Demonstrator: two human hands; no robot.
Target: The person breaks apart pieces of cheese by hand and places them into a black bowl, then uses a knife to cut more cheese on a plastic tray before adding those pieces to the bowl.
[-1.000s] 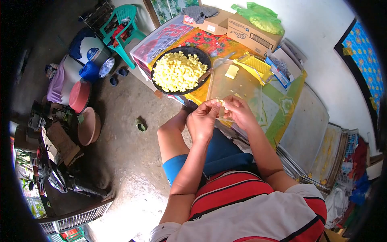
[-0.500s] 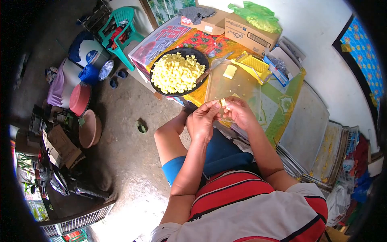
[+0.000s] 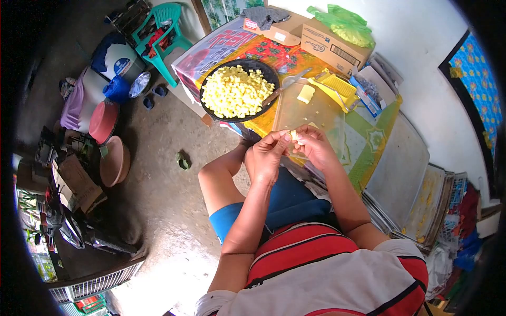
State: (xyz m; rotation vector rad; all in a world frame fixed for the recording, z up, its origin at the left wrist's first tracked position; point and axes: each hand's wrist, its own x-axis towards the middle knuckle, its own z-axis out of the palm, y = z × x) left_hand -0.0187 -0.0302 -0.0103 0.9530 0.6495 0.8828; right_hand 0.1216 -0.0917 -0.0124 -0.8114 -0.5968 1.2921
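Note:
My left hand [image 3: 268, 152] and my right hand [image 3: 316, 146] meet over the near edge of a translucent board [image 3: 321, 118]. Pinched between the fingertips of both is a small pale-yellow piece [image 3: 294, 136] that looks like dough; fingers partly cover it. On the board lies a larger yellow block [image 3: 305, 94]. Left of it, a round black tray [image 3: 203, 98] bears a heap of small yellow pieces [image 3: 237, 92]. A knife [image 3: 273, 96] rests with its handle over the tray's rim. Behind the board sits a yellow ridged tool [image 3: 337, 87].
Cardboard boxes [image 3: 329, 46] and a green plastic bag [image 3: 345, 23] of yellow pieces stand at the table's back. A blue-and-white box [image 3: 369, 97] is on the right. Flat metal trays [image 3: 400, 163] lean beside the table. Basins [image 3: 115, 160] and a green chair [image 3: 167, 47] stand left.
The camera view has shifted slightly, so the table appears a little farther right and higher. Both hands stay together on the small piece, with only slight finger movement.

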